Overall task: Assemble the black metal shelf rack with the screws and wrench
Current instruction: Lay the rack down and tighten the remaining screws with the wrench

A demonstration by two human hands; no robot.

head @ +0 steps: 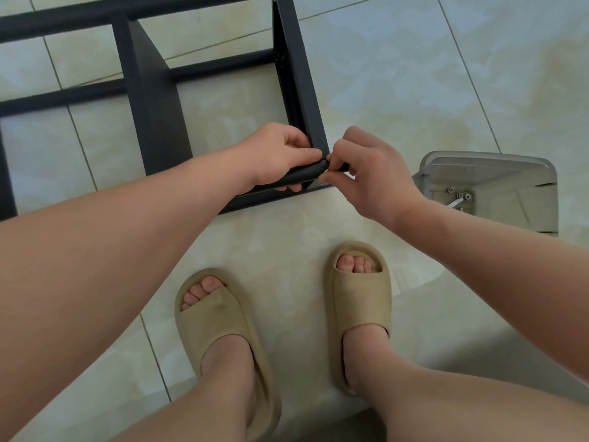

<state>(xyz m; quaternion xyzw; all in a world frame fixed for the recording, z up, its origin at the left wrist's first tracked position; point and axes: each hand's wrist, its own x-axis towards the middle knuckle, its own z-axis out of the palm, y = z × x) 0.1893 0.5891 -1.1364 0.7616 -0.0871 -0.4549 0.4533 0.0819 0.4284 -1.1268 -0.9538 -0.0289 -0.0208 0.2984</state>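
Note:
The black metal shelf rack (159, 100) lies on its side on the tiled floor, its near corner right in front of me. My left hand (280, 154) grips the rack's near bar at that corner, thumb on top and fingers wrapped under it. My right hand (366, 173) pinches something small and dark at the end of the same bar, thumb and forefinger together; the pinched item is mostly hidden. Several silver screws (460, 195) and a metal wrench (455, 204) lie inside a clear plastic box (490, 161) to the right.
My two feet in tan slippers (220, 317) stand on the floor just below the rack corner. Pale floor tiles spread to the right and behind the rack. The plastic box sits close to my right wrist.

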